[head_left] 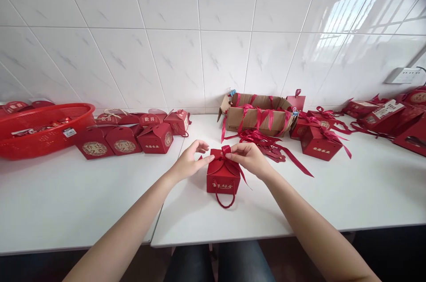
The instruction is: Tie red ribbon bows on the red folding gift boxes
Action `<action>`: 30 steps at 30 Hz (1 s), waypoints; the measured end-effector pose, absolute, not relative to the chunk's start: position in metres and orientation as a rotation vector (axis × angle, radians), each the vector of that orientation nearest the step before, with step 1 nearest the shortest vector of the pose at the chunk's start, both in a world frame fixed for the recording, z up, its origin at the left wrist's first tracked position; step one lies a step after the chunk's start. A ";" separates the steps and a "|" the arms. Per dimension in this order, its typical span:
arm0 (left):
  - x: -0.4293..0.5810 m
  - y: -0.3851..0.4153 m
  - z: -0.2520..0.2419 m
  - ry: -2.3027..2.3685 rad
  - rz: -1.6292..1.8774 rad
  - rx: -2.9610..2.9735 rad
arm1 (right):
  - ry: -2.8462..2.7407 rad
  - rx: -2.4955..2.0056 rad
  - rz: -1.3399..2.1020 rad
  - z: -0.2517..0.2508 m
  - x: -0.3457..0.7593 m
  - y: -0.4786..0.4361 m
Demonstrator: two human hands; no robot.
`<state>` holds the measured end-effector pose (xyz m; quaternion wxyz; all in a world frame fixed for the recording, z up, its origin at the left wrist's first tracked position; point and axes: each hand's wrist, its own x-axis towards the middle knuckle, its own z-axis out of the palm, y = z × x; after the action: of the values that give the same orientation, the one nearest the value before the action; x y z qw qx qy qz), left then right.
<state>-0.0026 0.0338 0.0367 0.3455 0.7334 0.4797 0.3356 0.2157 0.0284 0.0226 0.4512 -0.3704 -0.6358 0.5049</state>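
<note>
A small red gift box (222,178) with gold lettering and a red cord handle stands on the white table (100,202) in front of me. A red ribbon bow (222,154) sits on its top. My left hand (191,160) pinches the left loop of the bow between thumb and forefinger. My right hand (248,157) pinches the right side of the ribbon, its fingers closed on it. Ribbon tails hang down the box's right side.
A red plastic basket (40,129) sits far left. Several red boxes (133,133) stand left of centre. A cardboard box (258,115) draped with red ribbons is behind, loose ribbons (276,149) before it. More red boxes (321,140) lie right. A wall socket (402,76) is far right.
</note>
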 end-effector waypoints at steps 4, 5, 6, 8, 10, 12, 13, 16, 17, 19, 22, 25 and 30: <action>-0.008 0.038 0.029 1.255 0.616 1.828 | -1.658 -0.913 1.387 0.028 0.221 0.032; -0.008 0.039 0.029 1.230 0.563 1.827 | -1.679 -0.897 1.422 0.030 0.222 0.032; -0.008 0.040 0.029 1.207 0.535 1.831 | -1.696 -0.878 1.451 0.031 0.223 0.033; -0.008 0.041 0.029 1.192 0.556 1.856 | -1.718 -0.844 1.488 0.032 0.225 0.034; -0.009 0.042 0.030 1.208 0.620 1.897 | -1.744 -0.843 1.500 0.033 0.225 0.033; -0.009 0.041 0.030 1.219 0.660 1.934 | -1.754 -0.876 1.477 0.033 0.223 0.031; -0.009 0.041 0.030 1.217 0.664 1.938 | -1.747 -0.892 1.456 0.032 0.222 0.030; -0.007 0.040 0.029 1.227 0.623 1.878 | -1.683 -0.935 1.375 0.032 0.214 0.027; -0.007 0.040 0.030 1.239 0.615 1.868 | -1.662 -0.970 1.340 0.032 0.212 0.026; -0.008 0.040 0.034 1.264 0.619 1.907 | -1.640 -1.084 1.251 0.033 0.207 0.025; -0.012 0.042 0.053 1.289 0.558 2.099 | -1.647 -1.229 1.116 0.037 0.201 0.024; -0.014 0.042 0.085 1.200 0.328 2.355 | -1.672 -1.306 1.024 0.039 0.199 0.026; 0.005 0.055 0.122 0.915 0.282 2.506 | -1.870 -1.238 0.956 0.039 0.203 0.029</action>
<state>0.0054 0.0554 0.1217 0.2272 0.9097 0.3322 0.1025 0.2027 0.0287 0.0386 0.3446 -0.4768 -0.7200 0.3681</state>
